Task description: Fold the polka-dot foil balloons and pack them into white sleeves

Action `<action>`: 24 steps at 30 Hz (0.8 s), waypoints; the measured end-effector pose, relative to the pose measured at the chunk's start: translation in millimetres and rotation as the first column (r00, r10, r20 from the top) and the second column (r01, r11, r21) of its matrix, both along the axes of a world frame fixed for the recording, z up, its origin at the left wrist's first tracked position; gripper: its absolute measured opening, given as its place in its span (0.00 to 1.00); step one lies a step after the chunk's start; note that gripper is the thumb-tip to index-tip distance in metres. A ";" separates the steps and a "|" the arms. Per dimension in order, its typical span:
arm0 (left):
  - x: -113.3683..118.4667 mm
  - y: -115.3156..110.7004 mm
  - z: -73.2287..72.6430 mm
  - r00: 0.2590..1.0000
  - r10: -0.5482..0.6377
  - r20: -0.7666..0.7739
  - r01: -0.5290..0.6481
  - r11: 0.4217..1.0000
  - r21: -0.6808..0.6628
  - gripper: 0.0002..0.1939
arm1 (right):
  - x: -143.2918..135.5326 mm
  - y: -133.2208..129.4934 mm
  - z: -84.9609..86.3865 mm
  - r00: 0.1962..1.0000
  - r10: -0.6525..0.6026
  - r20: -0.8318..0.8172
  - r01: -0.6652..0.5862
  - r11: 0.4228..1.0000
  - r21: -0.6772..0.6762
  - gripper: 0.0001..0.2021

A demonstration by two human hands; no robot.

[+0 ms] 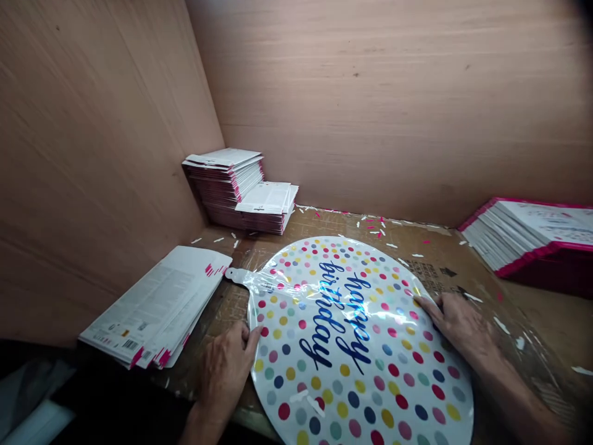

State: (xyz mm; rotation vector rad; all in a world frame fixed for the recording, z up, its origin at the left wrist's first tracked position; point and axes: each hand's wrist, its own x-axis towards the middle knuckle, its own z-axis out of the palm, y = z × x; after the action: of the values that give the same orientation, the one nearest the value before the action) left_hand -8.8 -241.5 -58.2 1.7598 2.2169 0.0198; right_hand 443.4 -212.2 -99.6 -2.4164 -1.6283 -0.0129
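A flat, round foil balloon (343, 402) with coloured dots and blue "happy birthday" lettering lies in front of me, its tail (238, 276) pointing left. My left hand (227, 361) pinches the balloon's left edge, thumb on top and fingers beneath. On the far right edge, my right hand (456, 318) grips it the same way, with the fingers partly hidden under the foil. The balloon's near edge runs out of the picture. Left of the tail sits a small fanned pile of white printed packets (157, 303) with pink marks.
Stacked packets (222, 185) stand in the back left corner, with a lower stack (266, 207) against them. Pink-edged packets (532, 238) lie at the right. Paper scraps litter the cardboard surface (333, 219). Wooden panels (370, 111) rise behind and at the left.
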 end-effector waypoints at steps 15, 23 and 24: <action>38.9 -23.2 -7.8 0.993 0.031 0.115 -0.046 0.990 0.132 0.11 | -363.9 39.8 76.2 0.733 0.663 -0.153 -0.680 0.708 -0.188 0.04; 17.0 -21.4 4.0 0.968 0.002 0.251 -0.070 0.963 0.262 0.15 | -334.9 58.4 64.9 0.742 0.556 -0.374 -0.632 0.767 -0.112 0.06; 14.1 -17.1 4.6 0.965 0.001 0.261 -0.086 0.945 0.317 0.12 | -327.2 58.2 61.3 0.733 0.533 -0.423 -0.624 0.775 -0.104 0.06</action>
State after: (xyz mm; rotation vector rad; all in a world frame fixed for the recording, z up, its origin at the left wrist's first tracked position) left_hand 5.3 -258.6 -53.6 1.7462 2.1509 0.6244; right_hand 116.2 -154.0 -38.4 -1.7649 -2.2012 0.7445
